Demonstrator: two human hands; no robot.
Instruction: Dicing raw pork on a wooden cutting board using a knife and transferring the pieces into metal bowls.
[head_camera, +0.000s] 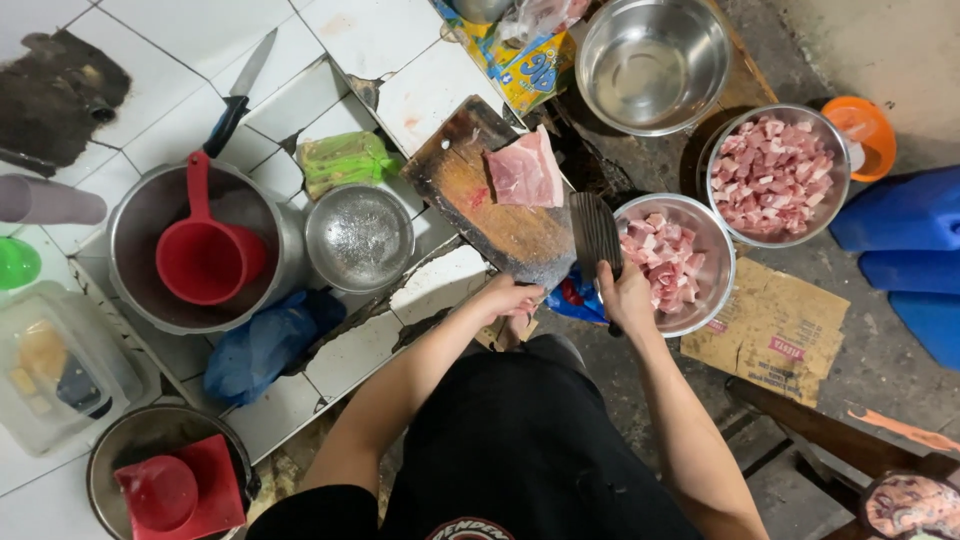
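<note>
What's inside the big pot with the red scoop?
A red scoop lies inside the big pot. Around it the pot's inner wall looks dark and bare. The scoop covers the bottom, so anything beneath stays hidden.

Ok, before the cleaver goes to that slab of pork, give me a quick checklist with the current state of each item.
1. Right hand grips the cleaver: ok, fingers wrapped around the handle.
2. Left hand clear of the blade: ok, it rests at the near edge of the cutting board.
3. Pork slab lying flat on the board: ok.
4. Board steady: cannot tell; it sits on cracked tiles and overhangs the counter edge.
5. Room in the near bowl of cut pork: ok, partly filled.
6. Blade edge condition: cannot tell.
</note>
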